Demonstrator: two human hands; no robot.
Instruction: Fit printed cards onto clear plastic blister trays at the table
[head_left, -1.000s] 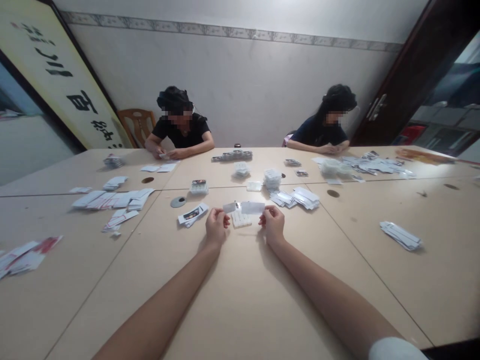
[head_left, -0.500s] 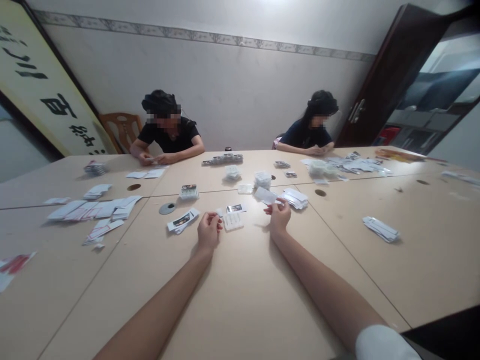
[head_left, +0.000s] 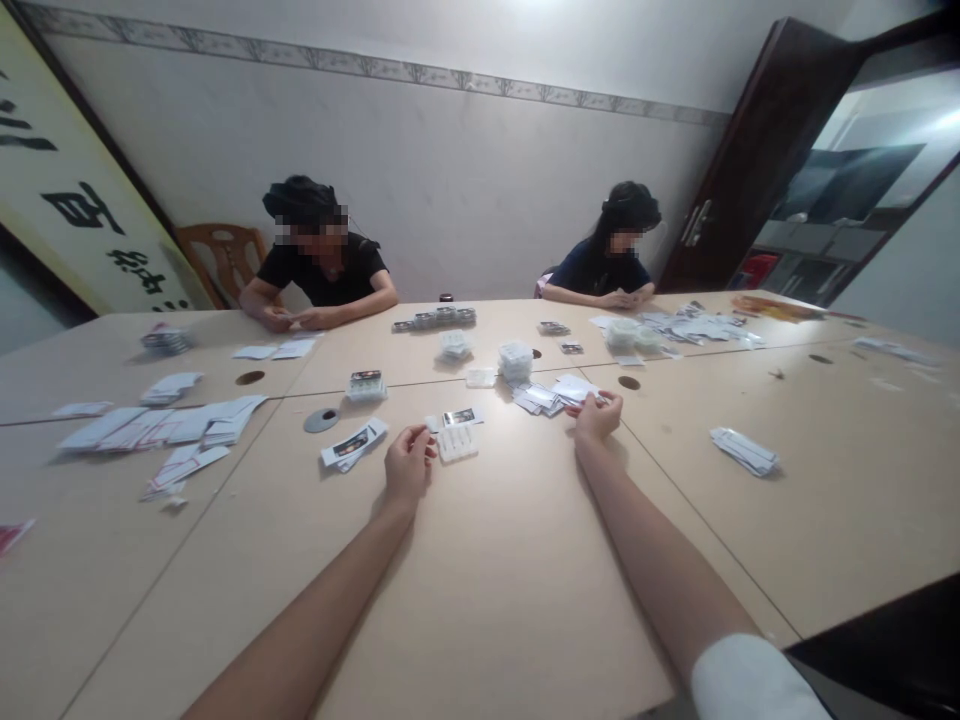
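Observation:
My left hand point(head_left: 409, 462) rests on the table with its fingers curled together. A small whitish piece point(head_left: 430, 424) shows at its fingertips; I cannot make out what it is. Just right of that hand lies a clear plastic case point(head_left: 457, 444) with small compartments, and behind it a white card with a dark picture point(head_left: 460, 417). My right hand point(head_left: 598, 414) pinches the edge of a white paper card point(head_left: 576, 388) at the pile. More white cards point(head_left: 538, 400) lie spread to the left of its fingers.
Picture cards point(head_left: 354, 444) lie left of my left hand. Stacked clear cases point(head_left: 516, 362) stand mid-table. White papers point(head_left: 135, 428) cover the left side; a card bundle point(head_left: 744, 452) lies at right. Two people point(head_left: 322, 270) point(head_left: 611, 265) sit opposite, handling small items.
My right hand has moved right, from holding a white card over the table to the card pile. Cards now lie spread at the pile's left. My left hand has stayed beside the clear case.

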